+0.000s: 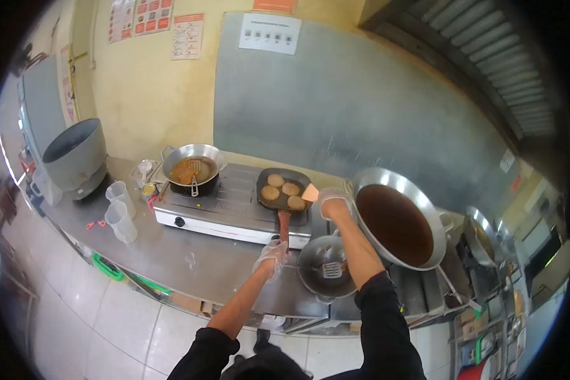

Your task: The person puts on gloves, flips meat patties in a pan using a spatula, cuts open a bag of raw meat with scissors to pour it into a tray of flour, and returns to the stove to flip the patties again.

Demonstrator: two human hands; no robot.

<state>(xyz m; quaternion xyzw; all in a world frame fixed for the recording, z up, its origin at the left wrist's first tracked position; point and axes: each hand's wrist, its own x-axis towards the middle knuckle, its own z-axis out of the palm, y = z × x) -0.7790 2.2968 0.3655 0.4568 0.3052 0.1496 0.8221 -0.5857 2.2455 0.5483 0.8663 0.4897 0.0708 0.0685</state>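
In the head view, gripping the pan's (282,201) brown handle (284,223) in the gloved left hand (273,256), at the front of the stove (234,197); holding a pale orange utensil (310,192) in the gloved right hand (334,202), by the stove's right edge, beside four round patties (291,189) lying in the pan, on the stove's right side.

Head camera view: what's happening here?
The gloved left hand grips the handle of a dark pan on the stove. The gloved right hand holds a flat-bladed tool at the pan's right edge. Four round patties lie inside. On the left burner, a wok holds brownish food and a slotted spatula.
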